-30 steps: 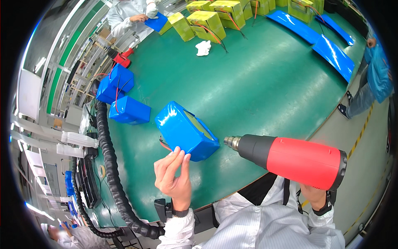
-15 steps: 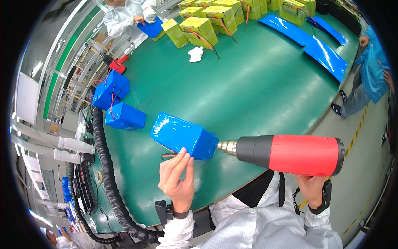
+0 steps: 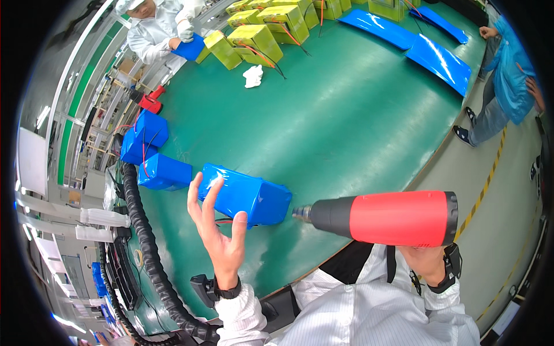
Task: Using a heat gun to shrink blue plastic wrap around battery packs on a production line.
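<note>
One blue wrapped block (image 3: 248, 193) lies on the green table (image 3: 323, 121), long axis left to right, its right end slightly nearer. One heat gun (image 3: 398, 219) points its nozzle left toward that end — the right hand (image 3: 424, 262) grips it from below. The left hand (image 3: 221, 245) spreads its fingers beside the block, contact unclear. Beyond lie three flat blue sheets (image 3: 441, 66) and one white cloth (image 3: 253, 76).

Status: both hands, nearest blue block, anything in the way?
Left hand open, contact with blue block unclear. Right hand gripping red heat gun, nozzle pointed at block, gap between. Block lying on green table, left end partly hidden by left fingers.
</note>
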Tool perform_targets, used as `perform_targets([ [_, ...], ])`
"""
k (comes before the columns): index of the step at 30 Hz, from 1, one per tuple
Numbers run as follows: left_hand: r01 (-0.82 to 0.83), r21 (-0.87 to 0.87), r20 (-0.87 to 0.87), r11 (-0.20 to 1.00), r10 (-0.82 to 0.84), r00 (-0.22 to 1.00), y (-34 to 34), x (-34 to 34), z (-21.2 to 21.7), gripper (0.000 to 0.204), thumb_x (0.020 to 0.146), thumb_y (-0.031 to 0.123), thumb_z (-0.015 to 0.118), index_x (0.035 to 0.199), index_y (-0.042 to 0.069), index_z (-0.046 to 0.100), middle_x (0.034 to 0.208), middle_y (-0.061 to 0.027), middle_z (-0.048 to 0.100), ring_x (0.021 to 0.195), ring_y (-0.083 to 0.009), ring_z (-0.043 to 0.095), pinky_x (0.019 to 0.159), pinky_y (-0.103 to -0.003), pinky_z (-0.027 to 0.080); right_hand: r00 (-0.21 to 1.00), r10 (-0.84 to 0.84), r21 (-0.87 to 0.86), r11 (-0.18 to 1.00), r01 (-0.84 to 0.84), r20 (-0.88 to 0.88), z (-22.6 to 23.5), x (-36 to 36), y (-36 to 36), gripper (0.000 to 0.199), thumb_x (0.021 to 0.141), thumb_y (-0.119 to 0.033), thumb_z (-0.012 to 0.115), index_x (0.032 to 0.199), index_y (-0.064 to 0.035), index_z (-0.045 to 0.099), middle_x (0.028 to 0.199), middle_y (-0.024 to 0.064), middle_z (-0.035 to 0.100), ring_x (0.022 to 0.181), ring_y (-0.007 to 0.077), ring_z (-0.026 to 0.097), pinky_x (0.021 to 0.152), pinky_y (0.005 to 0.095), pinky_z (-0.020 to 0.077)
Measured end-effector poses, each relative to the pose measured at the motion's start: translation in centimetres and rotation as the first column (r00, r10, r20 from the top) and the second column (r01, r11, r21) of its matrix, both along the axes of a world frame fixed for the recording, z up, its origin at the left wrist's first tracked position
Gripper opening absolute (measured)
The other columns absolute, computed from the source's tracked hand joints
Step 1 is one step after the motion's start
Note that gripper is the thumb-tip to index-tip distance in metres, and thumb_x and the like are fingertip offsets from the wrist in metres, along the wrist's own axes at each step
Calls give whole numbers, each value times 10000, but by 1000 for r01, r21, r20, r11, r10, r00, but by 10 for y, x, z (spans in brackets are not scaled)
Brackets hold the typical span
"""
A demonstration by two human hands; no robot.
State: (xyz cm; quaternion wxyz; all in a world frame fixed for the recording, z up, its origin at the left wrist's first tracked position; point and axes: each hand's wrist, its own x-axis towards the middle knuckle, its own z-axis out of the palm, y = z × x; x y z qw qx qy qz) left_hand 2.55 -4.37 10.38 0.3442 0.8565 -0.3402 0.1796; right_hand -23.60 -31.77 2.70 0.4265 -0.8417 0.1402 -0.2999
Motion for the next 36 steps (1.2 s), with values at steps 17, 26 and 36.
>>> perform_targets([
  [17, -94, 319, -58, 943, 118, 991, -11, 4, 19, 960, 753, 496, 799, 1575, 188, 411, 1620, -227, 272, 1466, -458, 310, 1173, -572, 299, 995, -94, -162, 983, 87, -37, 4, 6, 0, 411, 795, -203, 894, 1129, -45, 714, 1079, 94, 716, 967, 315, 698, 860, 428, 535],
  [26, -81, 335, -50, 939, 103, 993, -13, 7, 22, 1011, 709, 455, 842, 1576, 185, 397, 1570, -299, 296, 1416, -485, 349, 1152, -590, 282, 996, -29, -170, 985, 14, -88, 2, -17, 2, 459, 794, -190, 889, 1175, -26, 695, 1124, 103, 709, 1048, 315, 683, 925, 428, 525],
  [36, -12, 187, -150, 982, 41, 988, -3, 16, 20, 789, 902, 405, 670, 1590, 149, 380, 1579, -231, 347, 1441, -416, 367, 1187, -533, 273, 999, 35, -247, 968, -38, -16, 0, -12, 6, 397, 807, -92, 853, 1174, -38, 711, 1146, 108, 711, 1029, 296, 701, 917, 412, 546],
])
